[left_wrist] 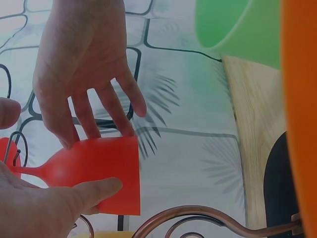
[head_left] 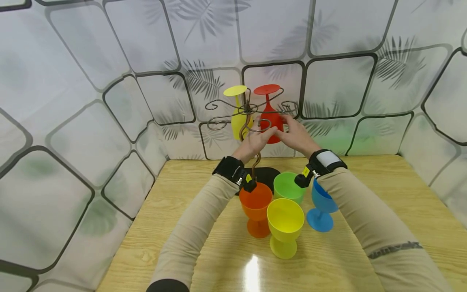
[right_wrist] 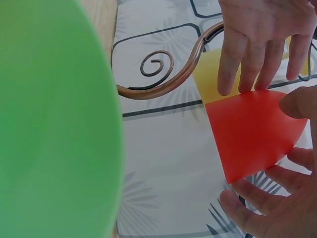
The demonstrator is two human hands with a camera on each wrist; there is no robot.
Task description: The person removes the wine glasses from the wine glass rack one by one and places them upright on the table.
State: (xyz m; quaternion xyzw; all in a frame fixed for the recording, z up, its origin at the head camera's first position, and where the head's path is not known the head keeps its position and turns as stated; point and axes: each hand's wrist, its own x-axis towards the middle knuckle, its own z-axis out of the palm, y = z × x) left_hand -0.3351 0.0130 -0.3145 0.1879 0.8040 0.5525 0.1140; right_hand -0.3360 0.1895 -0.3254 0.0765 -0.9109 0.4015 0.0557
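Observation:
A red plastic goblet (head_left: pixel 271 115) is upside down among the scrolled arms of a bronze metal rack (head_left: pixel 247 108), its foot at arm height. My left hand (head_left: pixel 253 140) holds its bowl from the left, one digit lying along the red surface (left_wrist: pixel 119 153) in the left wrist view. From the other side my right hand (head_left: pixel 297 134) holds the same bowl between thumb and fingers (right_wrist: pixel 262 198). The thumbs come close together in front of the bowl. A yellow goblet (head_left: pixel 239 121) hangs inverted just left of the red one, partly hidden by my left hand.
Upright on the wooden table (head_left: pixel 171 182) are an orange goblet (head_left: pixel 258 209), a green goblet (head_left: pixel 288 188), a nearer yellow goblet (head_left: pixel 285 223) and a blue goblet (head_left: pixel 321 209) beneath my right forearm. The rack's black base (head_left: pixel 268 174) sits behind them. Patterned cloth (head_left: pixel 339 89) walls the back and sides.

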